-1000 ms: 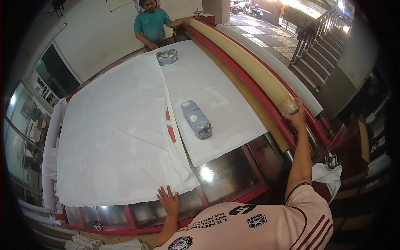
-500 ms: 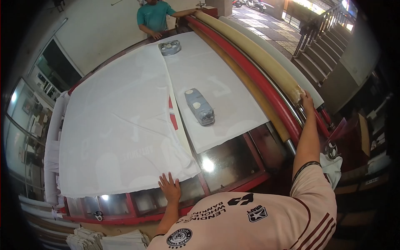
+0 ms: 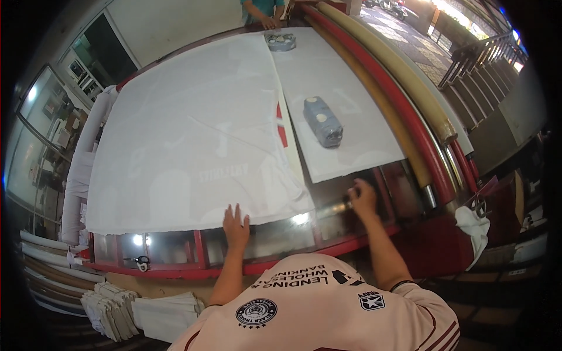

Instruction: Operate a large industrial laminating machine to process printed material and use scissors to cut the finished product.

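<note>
My left hand (image 3: 236, 227) lies with fingers spread on the near edge of a large white fabric sheet (image 3: 175, 140). Loosely curled, with nothing visible in its fingers, my right hand (image 3: 363, 199) is over the glass tabletop just below the corner of a second white sheet (image 3: 351, 111). A grey taped block (image 3: 323, 123) with pale round spots rests on that second sheet. Another grey taped weight (image 3: 281, 41) sits at the far end where the sheets meet. Between the sheets shows a pale strip with a red patch (image 3: 282, 128).
Long rolls, a tan one (image 3: 404, 67) and a red one (image 3: 392, 88), run along the table's right side. A co-worker's hands (image 3: 268, 22) are at the far edge. Scissors (image 3: 141, 262) lie at the near left; folded white stacks (image 3: 167, 313) are below the table.
My right hand has left the tan roll and come in over the table's near edge. My view has shifted. The co-worker's arm no longer reaches to the roll; both hands are together.
</note>
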### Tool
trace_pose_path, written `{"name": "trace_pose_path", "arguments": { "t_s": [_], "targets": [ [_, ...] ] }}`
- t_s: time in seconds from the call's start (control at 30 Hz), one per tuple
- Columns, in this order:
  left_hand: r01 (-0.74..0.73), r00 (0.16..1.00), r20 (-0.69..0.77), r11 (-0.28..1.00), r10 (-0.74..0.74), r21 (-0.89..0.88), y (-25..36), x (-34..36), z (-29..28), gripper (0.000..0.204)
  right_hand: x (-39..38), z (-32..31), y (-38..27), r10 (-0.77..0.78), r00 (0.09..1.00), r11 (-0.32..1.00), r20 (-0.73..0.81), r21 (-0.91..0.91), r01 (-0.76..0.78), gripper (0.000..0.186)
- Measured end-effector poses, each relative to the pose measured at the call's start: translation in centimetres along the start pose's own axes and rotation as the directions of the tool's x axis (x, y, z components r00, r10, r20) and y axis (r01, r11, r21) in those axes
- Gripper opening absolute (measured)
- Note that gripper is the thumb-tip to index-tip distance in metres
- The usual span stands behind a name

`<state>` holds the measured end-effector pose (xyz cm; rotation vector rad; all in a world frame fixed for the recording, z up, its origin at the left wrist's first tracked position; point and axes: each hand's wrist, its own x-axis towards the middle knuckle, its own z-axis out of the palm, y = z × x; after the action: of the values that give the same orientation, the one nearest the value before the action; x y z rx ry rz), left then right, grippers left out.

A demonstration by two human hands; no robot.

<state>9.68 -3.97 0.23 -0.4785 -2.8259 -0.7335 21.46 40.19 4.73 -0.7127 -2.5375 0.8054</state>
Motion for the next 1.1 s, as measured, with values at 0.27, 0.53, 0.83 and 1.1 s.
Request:
{"name": "trace_pose_path", "arguments": {
  "t_s": [0.27, 0.53, 0.83, 1.1],
  "targets": [
    [0.069, 0.987, 0.118, 0.954, -0.108, 0.29, -16.0, -0.5, -7.7, 0.061, -3.5, 14.4, -10.4, 0.27, 0.963, 0.957, 0.021, -0.119, -0.266, 0.043],
    [-0.098, 0.993, 0.079, 0.971, 0.083, 0.22, -18.3, -1.4, -7.0, 0.061, -2.4, 13.9, -12.8, 0.373, 0.927, 0.923, 0.05, -0.126, -0.364, 0.021],
    [-0.18, 0.983, 0.077, 0.962, 0.167, 0.207, -17.6, -1.5, -7.8, 0.058, -8.6, 14.5, -9.5, 0.567, 0.819, 0.823, -0.092, 0.017, -0.568, 0.028],
    [-0.145, 0.986, 0.117, 0.959, 0.12, 0.244, -20.1, -2.8, -9.5, 0.053, -8.9, 14.4, -7.3, 0.555, 0.829, 0.767, 0.077, 0.339, -0.545, 0.024]
  ]
}}
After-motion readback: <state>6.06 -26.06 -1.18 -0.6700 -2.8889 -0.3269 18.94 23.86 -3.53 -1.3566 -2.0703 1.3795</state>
